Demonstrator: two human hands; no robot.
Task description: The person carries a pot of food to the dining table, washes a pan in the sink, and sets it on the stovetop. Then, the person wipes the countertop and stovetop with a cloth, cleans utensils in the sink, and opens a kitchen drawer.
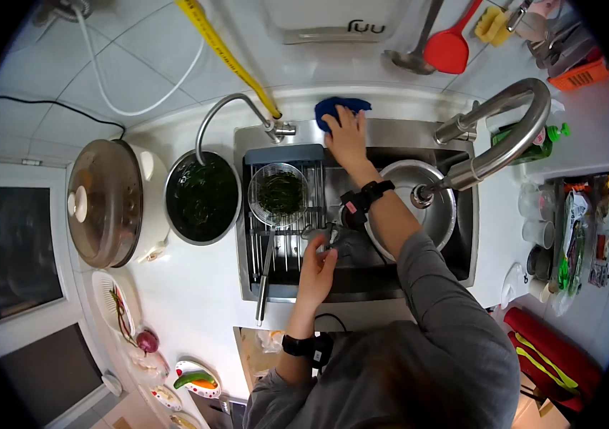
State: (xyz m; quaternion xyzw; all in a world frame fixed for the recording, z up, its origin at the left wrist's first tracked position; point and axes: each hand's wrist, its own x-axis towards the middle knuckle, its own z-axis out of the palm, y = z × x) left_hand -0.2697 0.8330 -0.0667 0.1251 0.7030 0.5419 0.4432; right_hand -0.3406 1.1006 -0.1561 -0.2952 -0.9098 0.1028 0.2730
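My right hand (347,137) reaches to the back edge of the sink (401,131), its fingers on a bunched blue cloth (344,109). My left hand (316,270) hovers over the near part of the sink, thumb and fingers apart, with nothing visible in it. Just left of it lies the long handle of a strainer (265,279). The strainer's round basket, holding green strands (280,193), rests on a drying rack (251,247) across the sink's left side. A metal basin (447,214) sits in the sink beneath my right forearm.
A large faucet (526,136) arches over the basin. Left of the sink stand a metal pot (203,232) of dark greens in liquid and a lidded cooker (104,204). A thin curved tap (222,104) reaches over the pot. Cups (535,202) and bags line the right side.
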